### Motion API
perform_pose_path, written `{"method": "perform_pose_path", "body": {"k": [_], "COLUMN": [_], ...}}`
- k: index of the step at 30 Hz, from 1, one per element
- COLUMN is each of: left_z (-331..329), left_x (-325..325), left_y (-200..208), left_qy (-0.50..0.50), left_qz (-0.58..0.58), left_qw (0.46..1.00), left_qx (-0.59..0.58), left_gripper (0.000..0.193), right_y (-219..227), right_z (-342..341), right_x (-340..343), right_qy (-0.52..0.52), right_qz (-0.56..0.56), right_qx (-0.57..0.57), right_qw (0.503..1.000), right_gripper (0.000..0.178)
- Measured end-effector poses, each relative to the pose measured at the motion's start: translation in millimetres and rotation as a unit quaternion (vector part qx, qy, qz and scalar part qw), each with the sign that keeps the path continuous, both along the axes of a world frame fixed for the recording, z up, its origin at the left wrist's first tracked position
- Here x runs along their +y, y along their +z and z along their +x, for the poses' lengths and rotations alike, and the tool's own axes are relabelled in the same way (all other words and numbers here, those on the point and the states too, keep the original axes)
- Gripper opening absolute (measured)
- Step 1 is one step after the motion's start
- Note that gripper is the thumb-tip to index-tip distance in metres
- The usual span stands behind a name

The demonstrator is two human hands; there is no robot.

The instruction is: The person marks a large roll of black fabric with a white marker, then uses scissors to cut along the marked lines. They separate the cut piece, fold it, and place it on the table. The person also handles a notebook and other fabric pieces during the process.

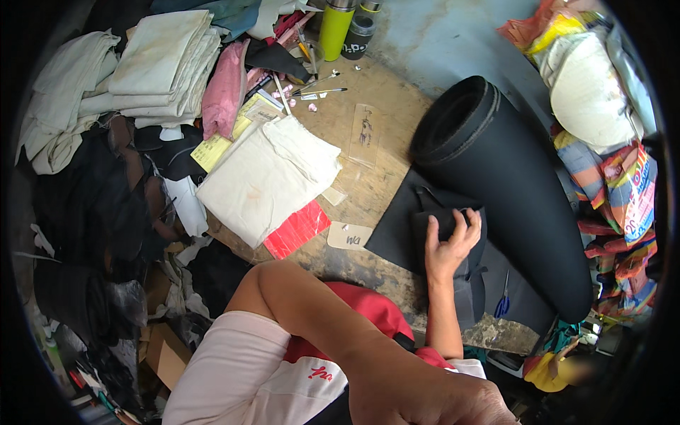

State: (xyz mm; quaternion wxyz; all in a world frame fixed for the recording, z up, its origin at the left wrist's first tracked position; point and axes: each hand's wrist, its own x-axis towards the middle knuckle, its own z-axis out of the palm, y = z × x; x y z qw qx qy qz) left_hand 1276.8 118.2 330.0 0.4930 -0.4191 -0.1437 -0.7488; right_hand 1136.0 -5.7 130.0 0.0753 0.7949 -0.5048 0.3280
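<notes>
Two hands show in the head view: the left hand (pixel 432 398), near, has fingers I cannot judge; the right hand (pixel 453 244), fingers spread and curled, rests on folded black fabric (pixel 469 292), right on the worktop (pixel 386 85). Tugging it could knock the blue-handled scissors (pixel 503 303) off the near edge.

soft light, black curved rim

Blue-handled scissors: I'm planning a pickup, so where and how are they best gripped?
Probably by the blue handles, coming from the person's side: the scissors lie on the dark sheet with handles nearer the person and blades pointing away.
</notes>
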Motion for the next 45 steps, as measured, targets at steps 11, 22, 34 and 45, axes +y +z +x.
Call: {"method": "perform_pose_path", "body": {"k": [11,22,34,45], "left_z": [92,112,-10,-95], "left_x": [-47,-69,-109,-114], "left_y": [-54,-188,-283,-244], "left_qy": [0.247,0.296,0.390,0.332], "left_qz": [-0.028,0.009,0.023,0.162], "left_qw": [0.957,0.691,0.337,0.341], "left_qx": [-0.152,-0.660,-0.857,-0.864], "left_gripper": [0.017,0.017,0.090,0.055], "right_y": [-81,-91,129,8], "right_z": [250,276,-89,-185], "right_x": [-70,-114,29,71], "right_qy": [0.308,0.179,-0.124,-0.141], "right_qz": [0.322,0.306,0.226,0.176], "right_qx": [-0.098,0.051,-0.347,-0.271], "right_qw": [0.890,0.934,0.902,0.936], "right_gripper": [0.017,0.022,0.004,0.016]}}
